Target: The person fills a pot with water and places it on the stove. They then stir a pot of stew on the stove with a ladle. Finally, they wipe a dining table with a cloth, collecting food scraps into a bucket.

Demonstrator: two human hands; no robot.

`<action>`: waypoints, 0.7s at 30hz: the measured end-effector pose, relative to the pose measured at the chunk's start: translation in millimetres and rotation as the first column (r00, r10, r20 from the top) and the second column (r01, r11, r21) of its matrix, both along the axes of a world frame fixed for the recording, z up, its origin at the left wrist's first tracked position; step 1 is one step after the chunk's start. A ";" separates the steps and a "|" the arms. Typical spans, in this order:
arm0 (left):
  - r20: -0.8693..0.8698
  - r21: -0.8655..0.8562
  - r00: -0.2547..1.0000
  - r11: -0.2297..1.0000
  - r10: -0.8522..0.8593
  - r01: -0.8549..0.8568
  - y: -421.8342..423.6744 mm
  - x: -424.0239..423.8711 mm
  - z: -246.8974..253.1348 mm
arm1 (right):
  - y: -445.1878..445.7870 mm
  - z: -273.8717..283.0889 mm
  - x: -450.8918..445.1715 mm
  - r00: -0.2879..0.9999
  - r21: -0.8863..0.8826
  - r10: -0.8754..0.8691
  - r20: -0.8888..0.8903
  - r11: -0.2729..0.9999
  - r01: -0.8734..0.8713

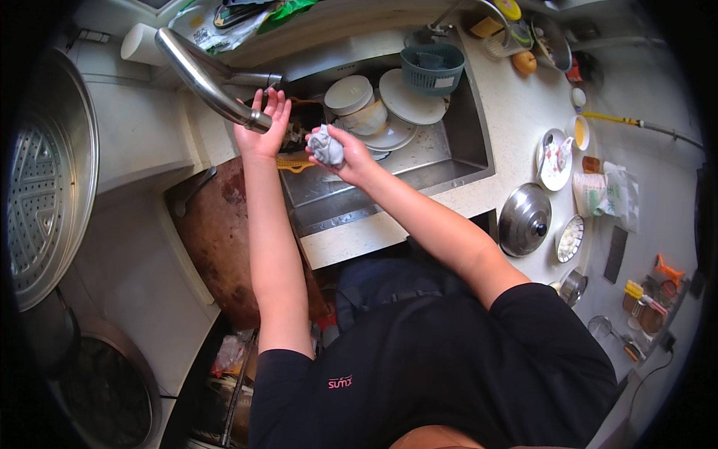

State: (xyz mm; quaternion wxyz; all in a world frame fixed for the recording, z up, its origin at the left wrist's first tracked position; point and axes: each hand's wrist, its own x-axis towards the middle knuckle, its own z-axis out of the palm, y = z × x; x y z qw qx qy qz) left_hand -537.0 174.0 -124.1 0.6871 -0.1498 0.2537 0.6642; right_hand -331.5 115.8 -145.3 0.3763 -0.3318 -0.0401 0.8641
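Note:
My right hand (350, 154) grips a crumpled grey-white cloth (326, 146) over the left part of the steel sink (457, 149). My left hand (263, 132) is raised palm up, fingers spread, behind the end of the curved metal faucet (210, 92); whether it touches the spout I cannot tell. Beyond the cloth, stacked white bowls (349, 94) and white plates (412, 98) lie in the sink. A teal plastic basket (432, 70) sits at the sink's far right corner. Partly behind my hands is an orange basket (294, 163) with a dark inside.
A stained wooden cutting board (213, 241) with a metal utensil (196, 191) lies left of the sink. On the right counter are a steel pot lid (524, 219), a plate with scraps (555, 160), a patterned bowl (570, 238) and an orange-coloured round fruit (524, 63). A large perforated steamer tray (45, 185) stands far left.

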 end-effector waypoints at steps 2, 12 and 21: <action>-0.349 -0.104 0.933 0.993 -0.082 0.048 -17.3 27.9 -1.2 | -2.0 13.2 -3.3 0.971 0.232 -0.121 0.207 0.970 0.071; -0.166 0.128 0.971 0.973 -0.172 0.194 -104.6 137.3 14.3 | -11.1 53.5 13.6 0.076 0.462 -0.687 0.723 0.398 -0.793; -0.231 0.016 0.947 0.972 -0.225 0.234 -93.2 150.9 0.6 | -18.4 50.3 31.9 0.493 0.646 -0.423 0.760 0.574 -0.503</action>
